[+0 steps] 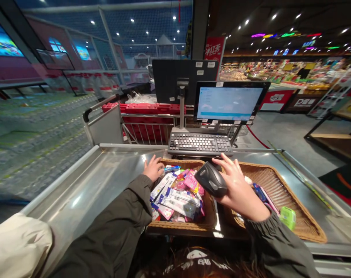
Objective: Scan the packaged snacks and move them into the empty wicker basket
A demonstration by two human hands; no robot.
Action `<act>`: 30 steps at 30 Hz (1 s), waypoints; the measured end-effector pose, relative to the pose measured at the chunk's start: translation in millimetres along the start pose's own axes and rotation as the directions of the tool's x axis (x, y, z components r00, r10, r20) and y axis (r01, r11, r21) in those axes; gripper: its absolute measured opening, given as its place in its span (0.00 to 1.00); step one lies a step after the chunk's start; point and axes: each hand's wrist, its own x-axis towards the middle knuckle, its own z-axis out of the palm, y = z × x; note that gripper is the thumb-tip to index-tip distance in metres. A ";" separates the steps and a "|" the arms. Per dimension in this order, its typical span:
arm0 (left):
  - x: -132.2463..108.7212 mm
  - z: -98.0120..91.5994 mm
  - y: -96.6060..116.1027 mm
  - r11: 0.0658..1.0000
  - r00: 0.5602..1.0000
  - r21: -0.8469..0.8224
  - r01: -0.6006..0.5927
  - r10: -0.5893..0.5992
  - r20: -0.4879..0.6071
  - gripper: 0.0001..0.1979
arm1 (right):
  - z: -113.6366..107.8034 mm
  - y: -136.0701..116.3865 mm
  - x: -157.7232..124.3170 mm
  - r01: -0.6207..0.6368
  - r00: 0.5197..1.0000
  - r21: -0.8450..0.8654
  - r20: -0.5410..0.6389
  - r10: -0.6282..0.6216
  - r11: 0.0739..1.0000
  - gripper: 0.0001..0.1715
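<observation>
My right hand (241, 188) grips a black barcode scanner (211, 179) above the gap between two wicker baskets, its upper fingers stretched out. Over the far left corner of the left wicker basket (182, 225) is my left hand (154, 168), fingers somewhat apart. Right beside it lies a slim blue packaged item (172, 168); whether the fingers touch it I cannot tell. White-and-blue barcoded packets (179, 202) and pink packages (190, 180) fill that basket. In the right wicker basket (304, 220) are a few goods, among them a bright green item (287, 217), partly behind my right forearm.
A keyboard (200, 143) and a lit monitor (231, 102) stand behind the baskets, next to a second screen (183, 79) seen from behind. The metal counter (105, 181) has raised edges. A shopping cart (152, 131) is beyond it. Pale cloth (19, 245) lies at the lower left.
</observation>
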 end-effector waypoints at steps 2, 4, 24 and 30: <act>1.1 6.9 -5.4 0.998 1.000 0.059 -0.007 0.008 -0.023 0.11 | 1.8 -2.4 1.9 -0.002 1.000 0.005 0.009 0.002 1.000 0.27; 3.8 9.0 -8.2 0.993 1.000 0.115 -0.006 0.009 -0.025 0.13 | 2.3 -3.5 2.4 -0.006 1.000 0.007 0.009 0.006 1.000 0.28; 48.7 -24.3 195.9 0.795 0.793 0.089 -0.600 0.606 -0.061 0.20 | -59.3 78.9 -83.9 -0.392 0.912 -0.185 -0.205 0.355 0.901 0.24; 68.9 41.9 285.2 0.705 0.720 0.149 -0.694 0.687 0.102 0.15 | -74.3 105.2 -119.3 -0.500 0.857 -0.196 -0.248 0.451 0.843 0.27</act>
